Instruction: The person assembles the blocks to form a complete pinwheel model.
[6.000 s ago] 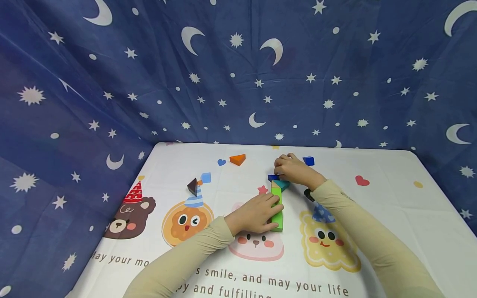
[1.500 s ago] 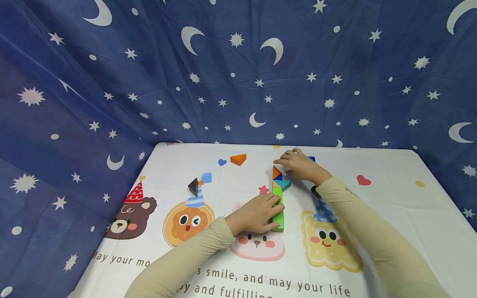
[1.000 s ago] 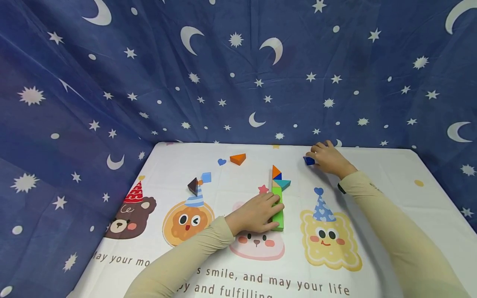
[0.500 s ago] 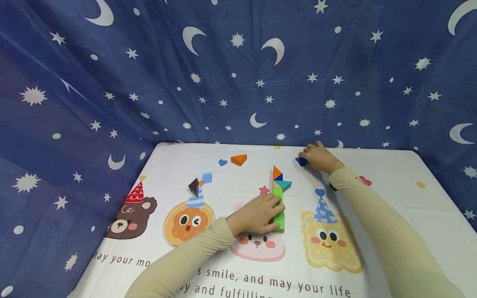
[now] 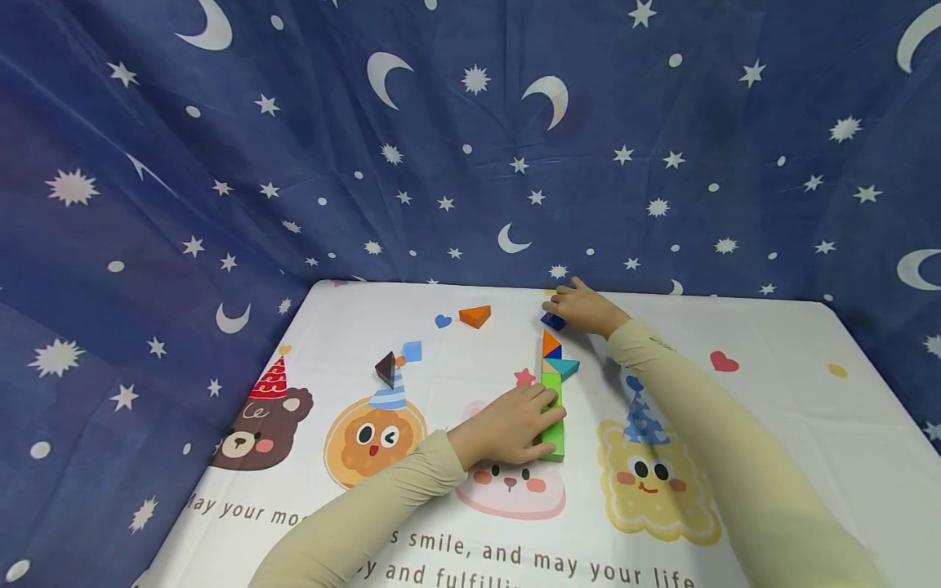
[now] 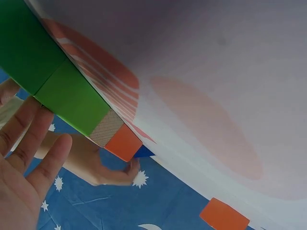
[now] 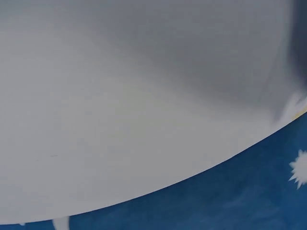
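One blue block [image 5: 554,321] is pinched by the right hand [image 5: 586,309]; through overshoot, the orange triangle [image 5: 550,344] could be nudged; the left hand's [image 5: 509,425] fingers are spread

Straight ahead of me a deep-blue fabric drape [image 5: 470,139], scattered with white moons, stars and dots, hangs in loose folds behind a white-covered table [image 5: 823,416] with rounded corners, and continues along its left side. The cover carries dark printed lettering [image 5: 500,553], a cartoon brown bear [image 5: 259,416] and a scalloped yellow biscuit [image 5: 657,506]. Soft shadows cross it.
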`<action>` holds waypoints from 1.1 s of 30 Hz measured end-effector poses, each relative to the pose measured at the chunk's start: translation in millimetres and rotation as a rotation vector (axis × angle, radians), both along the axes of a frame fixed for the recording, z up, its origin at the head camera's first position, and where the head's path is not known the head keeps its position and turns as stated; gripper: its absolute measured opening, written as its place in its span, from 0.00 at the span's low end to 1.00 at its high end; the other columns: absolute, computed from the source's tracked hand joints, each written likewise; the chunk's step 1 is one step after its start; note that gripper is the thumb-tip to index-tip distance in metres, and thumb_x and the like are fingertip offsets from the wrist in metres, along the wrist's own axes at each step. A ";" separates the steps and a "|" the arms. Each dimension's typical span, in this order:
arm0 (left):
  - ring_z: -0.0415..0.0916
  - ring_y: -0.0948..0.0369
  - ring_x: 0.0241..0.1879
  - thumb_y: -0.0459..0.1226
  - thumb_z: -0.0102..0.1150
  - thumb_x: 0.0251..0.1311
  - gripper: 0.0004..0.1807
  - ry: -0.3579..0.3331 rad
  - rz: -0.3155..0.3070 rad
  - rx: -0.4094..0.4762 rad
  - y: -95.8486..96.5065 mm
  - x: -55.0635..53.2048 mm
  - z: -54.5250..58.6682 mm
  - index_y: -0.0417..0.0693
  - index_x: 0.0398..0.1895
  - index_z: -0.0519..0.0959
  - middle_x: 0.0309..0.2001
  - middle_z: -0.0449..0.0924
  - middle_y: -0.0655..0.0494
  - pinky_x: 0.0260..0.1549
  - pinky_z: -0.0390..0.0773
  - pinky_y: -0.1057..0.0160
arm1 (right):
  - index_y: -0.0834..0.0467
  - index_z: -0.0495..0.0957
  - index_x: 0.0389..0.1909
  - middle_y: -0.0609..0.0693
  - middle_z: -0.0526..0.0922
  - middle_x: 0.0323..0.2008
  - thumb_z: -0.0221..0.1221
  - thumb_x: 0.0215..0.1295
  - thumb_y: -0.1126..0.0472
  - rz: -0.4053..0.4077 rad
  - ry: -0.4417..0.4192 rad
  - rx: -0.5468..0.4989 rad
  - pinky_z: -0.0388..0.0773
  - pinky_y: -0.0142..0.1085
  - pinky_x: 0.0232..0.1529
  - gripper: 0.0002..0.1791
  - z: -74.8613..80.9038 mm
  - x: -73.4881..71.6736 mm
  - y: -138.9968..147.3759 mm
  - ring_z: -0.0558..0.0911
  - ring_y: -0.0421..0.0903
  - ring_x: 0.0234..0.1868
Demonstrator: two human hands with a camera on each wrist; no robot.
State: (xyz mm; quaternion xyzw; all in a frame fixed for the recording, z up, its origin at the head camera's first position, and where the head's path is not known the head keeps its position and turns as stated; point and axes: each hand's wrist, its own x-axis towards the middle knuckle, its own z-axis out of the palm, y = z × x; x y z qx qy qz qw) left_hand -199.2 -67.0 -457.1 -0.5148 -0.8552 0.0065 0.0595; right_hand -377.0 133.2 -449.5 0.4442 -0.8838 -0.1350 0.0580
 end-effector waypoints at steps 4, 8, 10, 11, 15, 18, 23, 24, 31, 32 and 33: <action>0.65 0.61 0.47 0.56 0.47 0.62 0.23 -0.006 0.000 0.002 0.9 -0.1 -0.9 0.53 0.53 0.69 0.48 0.68 0.56 0.52 0.70 0.64 | 0.56 0.77 0.47 0.53 0.84 0.45 0.60 0.58 0.71 0.047 0.019 0.011 0.69 0.58 0.57 0.16 -1.7 0.2 -9.6 0.79 0.53 0.51; 0.65 0.61 0.47 0.56 0.47 0.62 0.22 -0.004 -0.002 0.006 2.4 -0.7 -2.2 0.53 0.52 0.69 0.48 0.68 0.57 0.52 0.70 0.64 | 0.55 0.80 0.43 0.53 0.84 0.43 0.61 0.57 0.69 0.071 0.053 0.003 0.69 0.57 0.57 0.13 -2.3 0.3 -8.9 0.79 0.52 0.50; 0.65 0.61 0.46 0.56 0.47 0.62 0.22 0.000 -0.002 0.006 2.6 -0.6 -2.1 0.53 0.52 0.69 0.48 0.68 0.57 0.52 0.69 0.64 | 0.54 0.82 0.43 0.54 0.83 0.43 0.62 0.57 0.68 0.072 0.056 -0.006 0.69 0.58 0.58 0.13 -1.2 0.6 -6.1 0.79 0.52 0.50; 0.65 0.61 0.47 0.56 0.47 0.62 0.22 0.000 0.000 0.004 2.4 -0.5 -2.0 0.53 0.52 0.69 0.48 0.68 0.57 0.51 0.69 0.65 | 0.54 0.82 0.43 0.54 0.83 0.43 0.63 0.56 0.66 0.072 0.057 -0.008 0.69 0.58 0.58 0.12 -1.0 0.3 -4.8 0.79 0.52 0.50; 0.65 0.61 0.47 0.56 0.47 0.62 0.23 0.000 0.006 -0.005 1.3 0.1 -0.5 0.54 0.53 0.69 0.48 0.68 0.57 0.52 0.69 0.65 | 0.52 0.82 0.45 0.53 0.83 0.44 0.63 0.57 0.65 0.081 0.049 -0.007 0.69 0.58 0.57 0.14 0.7 -0.1 -2.3 0.79 0.52 0.50; 0.65 0.61 0.48 0.56 0.47 0.62 0.23 -0.003 0.009 -0.010 0.9 0.0 0.2 0.54 0.53 0.69 0.49 0.68 0.57 0.54 0.69 0.64 | 0.52 0.82 0.45 0.51 0.83 0.45 0.61 0.58 0.67 0.093 0.024 -0.017 0.70 0.58 0.57 0.14 1.4 -0.1 -3.4 0.78 0.52 0.51; 0.65 0.61 0.49 0.56 0.47 0.62 0.23 -0.014 0.011 -0.015 0.7 -0.1 1.0 0.54 0.53 0.69 0.50 0.68 0.57 0.55 0.69 0.64 | 0.49 0.81 0.47 0.49 0.83 0.47 0.61 0.58 0.68 0.148 0.016 -0.020 0.73 0.51 0.55 0.17 -0.2 -0.1 -8.2 0.78 0.51 0.52; 0.65 0.61 0.50 0.56 0.47 0.62 0.23 -0.016 0.012 -0.016 0.7 -0.2 0.9 0.54 0.54 0.69 0.50 0.68 0.57 0.55 0.69 0.64 | 0.48 0.81 0.47 0.49 0.83 0.47 0.61 0.57 0.67 0.161 0.020 -0.020 0.73 0.49 0.55 0.18 -0.4 0.1 -9.7 0.79 0.51 0.52; 0.65 0.61 0.50 0.56 0.47 0.62 0.23 -0.017 0.012 -0.018 0.6 -0.3 1.1 0.54 0.53 0.69 0.50 0.68 0.56 0.55 0.69 0.64 | 0.46 0.78 0.52 0.50 0.83 0.46 0.62 0.57 0.66 0.170 0.048 0.008 0.72 0.45 0.53 0.22 1.4 3.6 -17.8 0.79 0.51 0.50; 0.65 0.61 0.50 0.56 0.47 0.62 0.23 -0.016 0.012 -0.018 0.6 -0.3 1.1 0.54 0.53 0.69 0.50 0.68 0.56 0.55 0.69 0.64 | 0.46 0.77 0.54 0.50 0.83 0.47 0.62 0.58 0.66 0.154 0.042 0.011 0.72 0.45 0.54 0.22 2.0 4.4 -18.3 0.79 0.51 0.51; 0.65 0.61 0.49 0.56 0.47 0.62 0.23 -0.016 0.012 -0.017 0.5 -0.4 1.1 0.54 0.53 0.69 0.50 0.68 0.57 0.55 0.69 0.64 | 0.46 0.77 0.55 0.50 0.83 0.47 0.61 0.59 0.65 0.135 0.030 0.009 0.71 0.46 0.55 0.22 2.4 5.1 -18.4 0.78 0.51 0.52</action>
